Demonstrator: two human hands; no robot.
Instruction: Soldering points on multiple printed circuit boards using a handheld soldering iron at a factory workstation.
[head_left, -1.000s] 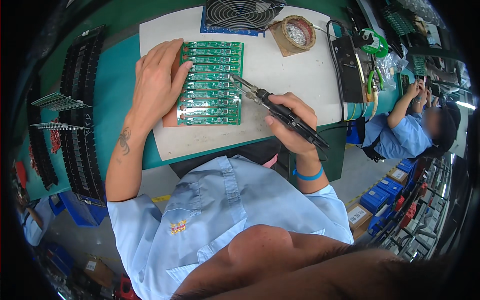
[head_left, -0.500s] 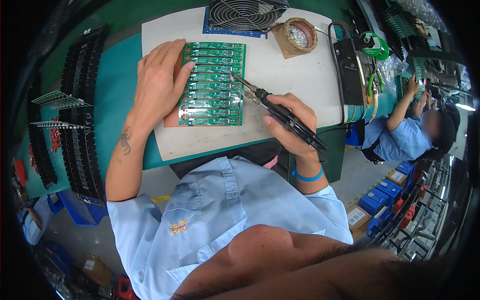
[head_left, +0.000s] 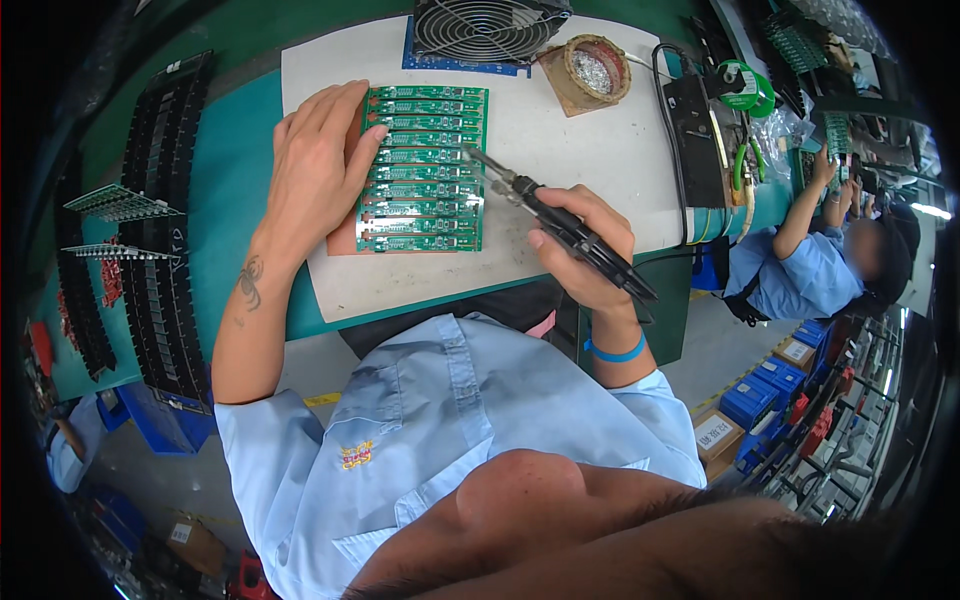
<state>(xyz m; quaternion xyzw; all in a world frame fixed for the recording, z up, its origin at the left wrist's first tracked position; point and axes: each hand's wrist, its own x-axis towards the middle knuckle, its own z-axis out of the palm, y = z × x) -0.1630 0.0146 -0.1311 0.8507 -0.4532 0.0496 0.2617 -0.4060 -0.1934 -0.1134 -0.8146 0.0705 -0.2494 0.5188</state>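
Observation:
A green circuit board panel (head_left: 425, 171), made up of several narrow strips side by side, lies on a reddish-brown backing on the white sheet. My left hand (head_left: 318, 150) rests flat on its left edge, fingers stretched out and the thumb lying over the strips. Wrapped in the fingers of my right hand (head_left: 583, 245) is a black soldering iron (head_left: 572, 232) with a cable. Its thin metal tip points up and left, over the right part of the panel's middle strips. Whether the tip touches the board I cannot tell.
Behind the panel stands a fan with a round wire guard (head_left: 490, 28). A round tub of silvery scraps (head_left: 597, 72) sits right of it. Farther right are a black box (head_left: 697, 140), a green solder spool (head_left: 745, 87) and green-handled pliers (head_left: 741, 165). Black racks (head_left: 165, 230) stand left; a co-worker (head_left: 800, 265) sits right.
The soldering iron's tip has shifted slightly to the right over the panel. My left hand keeps its place on the board's edge.

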